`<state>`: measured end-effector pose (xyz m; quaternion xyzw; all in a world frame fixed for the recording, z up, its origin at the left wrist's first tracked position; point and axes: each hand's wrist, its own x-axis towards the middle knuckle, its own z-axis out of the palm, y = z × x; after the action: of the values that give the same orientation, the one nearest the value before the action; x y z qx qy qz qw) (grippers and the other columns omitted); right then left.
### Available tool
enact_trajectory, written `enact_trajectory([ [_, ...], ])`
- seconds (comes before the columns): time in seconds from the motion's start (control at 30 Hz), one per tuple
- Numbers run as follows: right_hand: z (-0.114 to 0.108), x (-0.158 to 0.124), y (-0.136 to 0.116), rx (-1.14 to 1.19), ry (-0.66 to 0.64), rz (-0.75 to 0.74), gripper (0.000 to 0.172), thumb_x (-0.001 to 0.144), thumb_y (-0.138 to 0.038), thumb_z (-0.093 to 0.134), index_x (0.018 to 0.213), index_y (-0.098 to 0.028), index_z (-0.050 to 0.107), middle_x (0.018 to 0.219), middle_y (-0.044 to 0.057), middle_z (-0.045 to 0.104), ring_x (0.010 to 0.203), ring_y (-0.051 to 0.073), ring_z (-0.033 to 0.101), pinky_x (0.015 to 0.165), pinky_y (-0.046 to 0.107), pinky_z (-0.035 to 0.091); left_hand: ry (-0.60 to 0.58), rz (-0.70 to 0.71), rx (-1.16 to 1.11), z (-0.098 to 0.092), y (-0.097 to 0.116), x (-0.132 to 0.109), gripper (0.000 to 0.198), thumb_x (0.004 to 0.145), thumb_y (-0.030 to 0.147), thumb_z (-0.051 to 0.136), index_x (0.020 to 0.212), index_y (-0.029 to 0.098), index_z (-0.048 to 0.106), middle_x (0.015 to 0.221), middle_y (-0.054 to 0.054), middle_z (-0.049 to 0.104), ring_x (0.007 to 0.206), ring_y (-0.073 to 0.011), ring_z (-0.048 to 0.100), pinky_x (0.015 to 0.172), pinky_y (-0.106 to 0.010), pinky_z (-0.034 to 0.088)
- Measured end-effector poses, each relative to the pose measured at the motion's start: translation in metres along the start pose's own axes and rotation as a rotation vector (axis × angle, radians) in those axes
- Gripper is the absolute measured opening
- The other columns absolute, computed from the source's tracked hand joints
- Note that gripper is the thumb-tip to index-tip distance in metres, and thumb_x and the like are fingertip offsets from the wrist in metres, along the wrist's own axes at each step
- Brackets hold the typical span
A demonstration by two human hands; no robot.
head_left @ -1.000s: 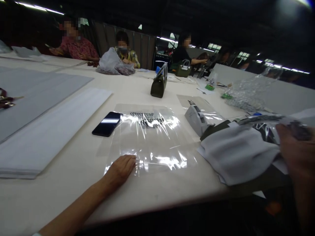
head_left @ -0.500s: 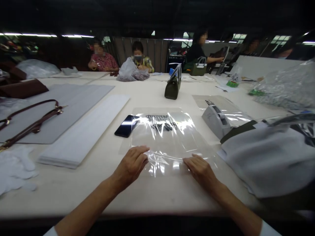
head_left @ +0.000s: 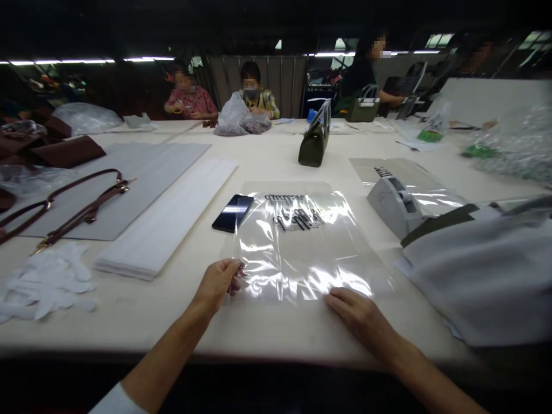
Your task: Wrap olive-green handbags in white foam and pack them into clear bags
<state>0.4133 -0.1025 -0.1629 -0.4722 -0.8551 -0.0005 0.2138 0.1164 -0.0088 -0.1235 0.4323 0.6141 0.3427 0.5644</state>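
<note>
A clear plastic bag (head_left: pixel 310 259) with black lettering lies flat before me, glossy with reflections. My left hand (head_left: pixel 219 283) pinches its near left corner between thumb and fingers. At the near edge, toward the right, my right hand (head_left: pixel 357 310) has its fingers pressed together on the plastic; the thumb is partly hidden. A dark phone (head_left: pixel 230 213) rests against the bag's left side, partly under the clear film. To the right stands a grey tape dispenser (head_left: pixel 392 204), beside a second clear printed bag (head_left: pixel 409 175).
White paper strips (head_left: pixel 168 224) and a grey sheet (head_left: pixel 142 195) with brown straps (head_left: pixel 86 213) lie left. White cutouts (head_left: pixel 47 284) sit near. A green handbag (head_left: pixel 314 144) stands beyond, a white-wrapped bundle (head_left: pixel 478 270) right. Several people sit or stand across the table (head_left: pixel 259 339).
The bag's near edge, earlier raised and folded between my hands, now lies flatter. My left hand has moved left, and my right hand slightly nearer me. The view has shifted a little.
</note>
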Motion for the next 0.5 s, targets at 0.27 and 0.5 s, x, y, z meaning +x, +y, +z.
enact_trajectory([
  [0.27, -0.002, 0.016, -0.016, -0.015, -0.116, 0.053, 0.022, 0.086, -0.013, 0.043, 0.076, -0.018, 0.062, 0.072, 0.003, 0.059, 0.066, 0.015, 0.054, 0.060, 0.026, 0.042, 0.226, 0.148, 0.285, -0.023, -0.005, -0.001, 0.029, 0.076, 0.034, 0.051, 0.097, 0.014, 0.056, 0.092, -0.009, 0.062, 0.070, -0.0181, 0.060, 0.058, -0.030, 0.048],
  [0.5, 0.002, 0.028, -0.016, -0.011, -0.150, 0.212, 0.016, 0.081, -0.025, 0.058, 0.067, -0.016, 0.056, 0.066, 0.002, 0.057, 0.061, 0.015, 0.052, 0.058, 0.026, 0.035, -0.237, 0.972, 1.062, 0.043, 0.005, -0.050, 0.029, 0.078, 0.033, 0.057, 0.103, 0.019, 0.057, 0.107, -0.008, 0.059, 0.100, -0.0243, 0.052, 0.089, -0.042, 0.041],
])
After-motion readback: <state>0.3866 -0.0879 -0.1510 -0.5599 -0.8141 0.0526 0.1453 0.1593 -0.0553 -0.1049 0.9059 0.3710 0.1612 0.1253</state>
